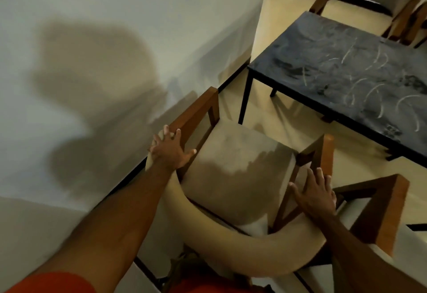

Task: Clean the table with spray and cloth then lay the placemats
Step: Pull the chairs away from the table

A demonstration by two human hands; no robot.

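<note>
Both hands on a chair, dark table beyond.

Left hand (pixel 171 152) spread flat on chair (pixel 233 177) arm, right hand (pixel 315 197) spread on opposite arm, gripping nothing. Table (pixel 346 71) ahead-right, streaked with pale smears. No readable writing anywhere.

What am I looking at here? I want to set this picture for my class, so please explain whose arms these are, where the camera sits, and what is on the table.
There is one picture, from a camera worn on a person's head, looking down at their own arms. No robot is involved. The left hand and right hand each rest on a wooden armrest of a beige chair, fingers spread. Whether they grip it is hard to tell. Beyond it stands a dark table with pale curved streaks on top. No spray, cloth or placemats show. Other chairs stand nearby.
</note>
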